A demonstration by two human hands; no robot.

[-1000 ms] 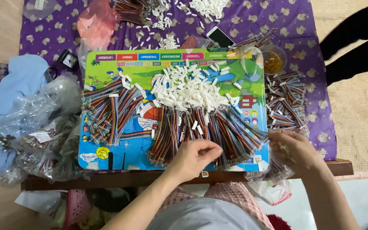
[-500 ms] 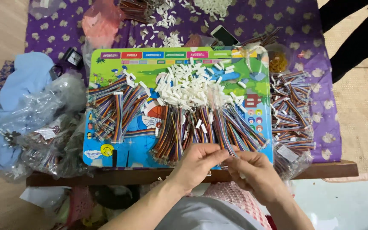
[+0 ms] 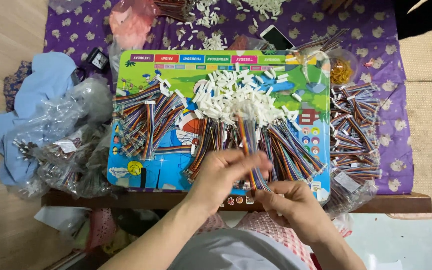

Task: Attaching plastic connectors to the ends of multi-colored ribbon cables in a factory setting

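Note:
My left hand (image 3: 224, 176) and my right hand (image 3: 291, 202) meet at the near edge of a colourful picture board (image 3: 176, 75). Together they pinch one multicoloured ribbon cable (image 3: 247, 145), which runs from my fingers up toward a heap of small white connectors (image 3: 236, 97). A fan of similar ribbon cables (image 3: 286, 150) lies just beyond my hands. More ribbon cables (image 3: 143, 122) with white ends lie on the board's left half.
Bundled cables (image 3: 354, 132) lie on clear plastic at the right, on a purple patterned cloth (image 3: 83, 27). Clear bags of cables (image 3: 61, 150) and blue fabric (image 3: 41, 82) sit at the left. A phone (image 3: 276, 37), a bowl of yellow bands (image 3: 342, 70) and scattered connectors lie beyond the board.
My right hand has come in from the right-hand cable bundles to meet my left hand. Both now hold a single ribbon cable lifted from the fan.

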